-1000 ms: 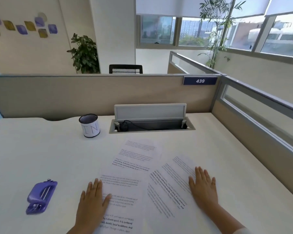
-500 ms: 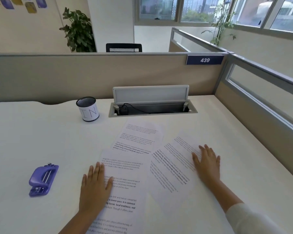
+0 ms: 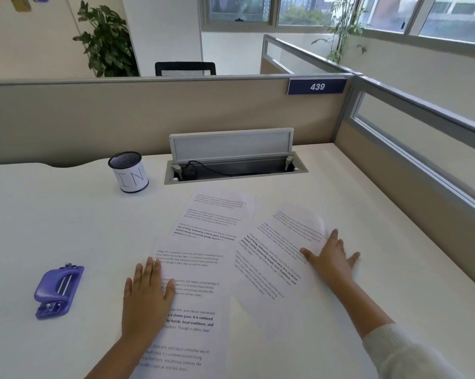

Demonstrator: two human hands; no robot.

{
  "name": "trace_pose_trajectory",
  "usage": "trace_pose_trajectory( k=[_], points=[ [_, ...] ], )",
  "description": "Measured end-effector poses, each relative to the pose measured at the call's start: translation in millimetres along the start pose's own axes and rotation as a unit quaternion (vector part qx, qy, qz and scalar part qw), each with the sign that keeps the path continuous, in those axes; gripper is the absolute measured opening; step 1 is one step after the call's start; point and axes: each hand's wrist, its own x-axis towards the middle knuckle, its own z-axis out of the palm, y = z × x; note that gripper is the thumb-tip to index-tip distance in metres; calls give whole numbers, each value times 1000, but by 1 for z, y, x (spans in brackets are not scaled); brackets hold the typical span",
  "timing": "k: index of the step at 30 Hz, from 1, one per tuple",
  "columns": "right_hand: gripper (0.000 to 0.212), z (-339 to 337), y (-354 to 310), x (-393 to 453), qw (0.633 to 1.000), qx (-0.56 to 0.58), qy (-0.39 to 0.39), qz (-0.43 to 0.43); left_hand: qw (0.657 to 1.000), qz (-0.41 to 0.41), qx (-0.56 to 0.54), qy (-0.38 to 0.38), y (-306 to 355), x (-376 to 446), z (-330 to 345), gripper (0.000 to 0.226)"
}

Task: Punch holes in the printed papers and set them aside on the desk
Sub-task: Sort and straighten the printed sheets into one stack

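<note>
Three printed papers lie spread on the white desk [image 3: 67, 228]. The near sheet [image 3: 195, 302] lies lengthwise toward me, and my left hand [image 3: 145, 296] rests flat on its left edge. A second sheet [image 3: 217, 214] lies behind it, partly covered. The third sheet [image 3: 274, 258] lies tilted to the right, and my right hand [image 3: 330, 259] presses flat on its far right part, fingers spread, blurred by motion. A purple hole punch [image 3: 58, 291] sits on the desk left of my left hand, untouched.
A mesh pen cup [image 3: 129, 172] marked "IN" stands at the back left. Behind the papers an open cable tray [image 3: 235, 166] with a raised lid is set into the desk. Beige partition walls [image 3: 149, 116] close the desk at the back and right.
My view has tilted down and moved closer. My right hand has slid farther right and forward across the tilted sheet. My left hand has stayed flat on the near sheet.
</note>
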Motion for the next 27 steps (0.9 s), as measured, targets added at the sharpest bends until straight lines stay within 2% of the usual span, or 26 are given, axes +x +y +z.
trace_pose_trajectory(
  k=[3,7,10,14,17,20,22,23,27],
  points=[
    [83,-1,-4,-5,999,33,28,-23,1000,-10,-5,1,3,0,0,65],
    [60,-10,-14,-18,994,93,58,-10,1000,-11,-9,-20,3,0,-2,64],
    [56,-21,-24,-22,983,160,84,-36,999,-16,-35,5,3,3,-9,59],
    [59,-52,-46,-38,957,266,62,-98,991,11,-59,116,13,17,-24,50],
    [64,-75,-67,-46,940,298,32,-161,979,64,-158,108,44,32,-45,55],
    [68,-97,-83,-54,929,281,-33,-238,955,113,-272,29,86,41,-65,70],
    [69,-109,-90,-60,915,263,-73,-296,932,101,-347,-21,112,46,-80,74],
    [71,-114,-93,-63,908,255,-84,-322,919,83,-385,-33,123,49,-88,69],
    [82,-127,-95,-64,879,275,-75,-382,842,38,-538,-11,149,61,-119,23]
  ],
)
